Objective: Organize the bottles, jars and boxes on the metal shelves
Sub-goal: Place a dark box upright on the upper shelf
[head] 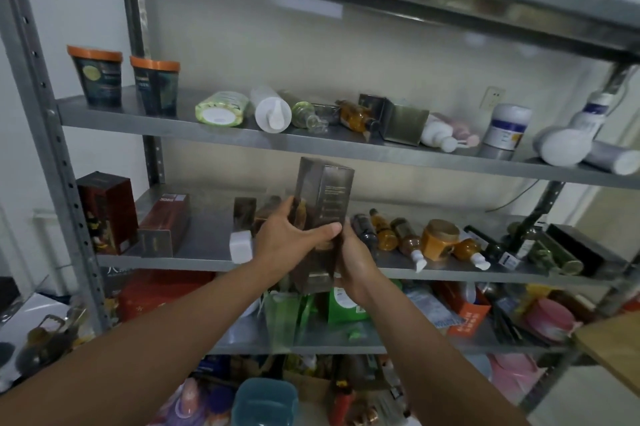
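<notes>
A tall dark brown box (325, 197) stands upright in front of the middle metal shelf (201, 228), held in the air by both hands. My left hand (294, 238) wraps its front, thumb across the face. My right hand (356, 263) grips its lower right side. Behind the box on that shelf lie several amber bottles (384, 231) and an orange jar (438, 238). Red boxes (107, 211) stand at the shelf's left end. On the shelf above, two orange-lidded tubs (98, 76) stand upright; bottles (272, 110) and a brown box (401, 121) lie on their sides.
A white jar (509, 126) and white tubes (564, 145) sit at the upper shelf's right. The lower shelves hold green packets (343, 304), an orange box (465, 318) and a blue container (265, 401). A grey upright post (52, 148) frames the left side. A wooden surface (613, 342) juts in at right.
</notes>
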